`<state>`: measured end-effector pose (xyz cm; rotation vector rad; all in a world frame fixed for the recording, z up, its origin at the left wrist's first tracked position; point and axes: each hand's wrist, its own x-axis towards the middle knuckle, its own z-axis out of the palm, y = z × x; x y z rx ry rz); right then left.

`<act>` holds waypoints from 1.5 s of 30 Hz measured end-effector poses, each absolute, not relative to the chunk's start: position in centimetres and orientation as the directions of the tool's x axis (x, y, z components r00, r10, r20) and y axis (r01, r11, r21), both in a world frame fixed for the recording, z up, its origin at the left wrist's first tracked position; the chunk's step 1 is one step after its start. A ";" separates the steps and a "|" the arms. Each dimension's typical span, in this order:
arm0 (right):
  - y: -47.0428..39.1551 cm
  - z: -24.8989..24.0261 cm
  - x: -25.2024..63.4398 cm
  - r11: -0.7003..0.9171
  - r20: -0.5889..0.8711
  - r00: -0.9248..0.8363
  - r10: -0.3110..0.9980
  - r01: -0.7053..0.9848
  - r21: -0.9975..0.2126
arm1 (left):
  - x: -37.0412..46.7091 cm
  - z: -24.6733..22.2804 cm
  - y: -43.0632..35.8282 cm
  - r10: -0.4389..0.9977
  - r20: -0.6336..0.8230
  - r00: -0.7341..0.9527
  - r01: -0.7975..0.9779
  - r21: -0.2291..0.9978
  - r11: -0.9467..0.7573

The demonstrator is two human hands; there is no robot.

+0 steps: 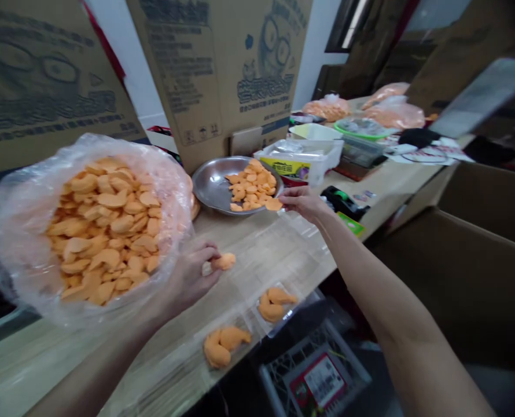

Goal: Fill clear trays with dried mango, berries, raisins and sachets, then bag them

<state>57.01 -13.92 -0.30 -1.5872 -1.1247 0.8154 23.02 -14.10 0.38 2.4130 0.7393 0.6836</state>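
Evidently the biggest things stand at the back, where the tall brown cardboard boxes with blue printing [223,63] leave the front of the long pale wood-grained table [383,191] within reach; on its left sits a bulging clear plastic bag [18,202], its mouth spread wide, presumably so that the curved matte-orange pieces [110,231] inside lie open to the hand; just beyond it, the round shallow silver metal bowl [209,182] bears smaller orange pieces [253,182] heaped to its right, perhaps because that side is nearer the right arm.

The right hand [303,202] reaches to the bowl's near right rim, thumb and fingers pinching a flat orange piece [273,204] by its edge, a light hold that would leave most of it free; the left hand [197,269], in front of the bag, pinches a stubby orange piece [225,262] at one end, leaving the other end clear.

Near the front edge rest two small curved orange clusters [225,344], apart from each other, likely to keep them separate; clear plastic film [290,315] shows by the farther one, though whether it lies under or around that cluster I cannot tell.
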 end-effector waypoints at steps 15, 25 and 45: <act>-27.8 -4.9 58.9 -0.081 -0.027 0.090 0.996 0.676 -0.732 | 41.6 -7.0 -21.2 0.297 0.154 0.942 0.198 0.460 -0.866; -27.9 -6.0 54.8 -0.062 -0.009 0.064 0.998 0.890 -0.451 | 39.1 -6.5 -21.8 0.074 0.191 0.979 0.036 0.197 -0.980; -4.8 -0.3 48.6 -0.090 -0.070 0.071 0.995 0.942 -0.323 | 13.6 0.0 -9.0 0.544 0.673 0.501 0.614 0.166 -0.771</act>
